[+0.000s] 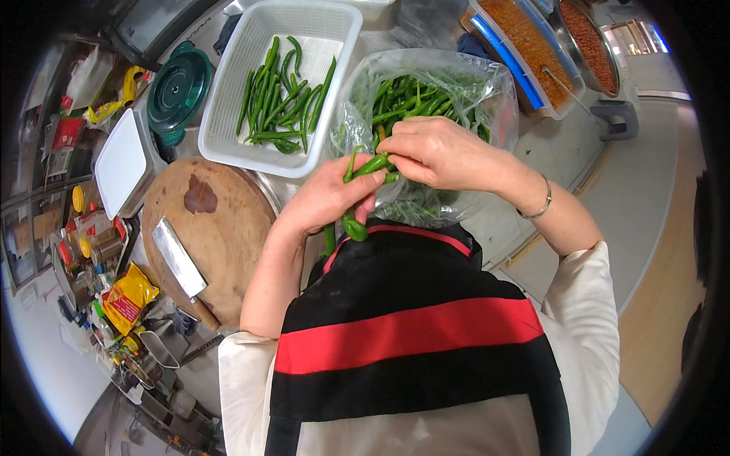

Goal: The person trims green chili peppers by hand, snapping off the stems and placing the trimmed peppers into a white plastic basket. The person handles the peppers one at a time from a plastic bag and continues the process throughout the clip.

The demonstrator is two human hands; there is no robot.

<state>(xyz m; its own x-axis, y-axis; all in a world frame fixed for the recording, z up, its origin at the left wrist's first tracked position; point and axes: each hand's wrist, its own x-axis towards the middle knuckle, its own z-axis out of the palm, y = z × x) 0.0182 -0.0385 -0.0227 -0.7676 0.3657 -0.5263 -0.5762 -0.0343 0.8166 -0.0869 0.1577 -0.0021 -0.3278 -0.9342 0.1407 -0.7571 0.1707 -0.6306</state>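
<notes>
My left hand (336, 194) holds several green chili peppers (356, 226), some poking out above and below its fingers. The thumb and fingertips of my right hand (436, 153) pinch the end of one green pepper (372, 166) that lies across my left hand. Just behind both hands, a clear plastic bag (493, 85) lies open, full of green peppers (408, 97). To its left, a white perforated plastic basket (214, 128) contains a loose pile of long green peppers (276, 105). My right palm and the far ends of some held peppers are hidden.
A round wooden chopping board (228, 239) with a cleaver (179, 256) on it lies at the left. Beyond are a white-lidded container (121, 162) and a green-lidded pot (178, 88). At the upper right stand a tub of orange-brown food (527, 48) and a metal bowl (587, 45).
</notes>
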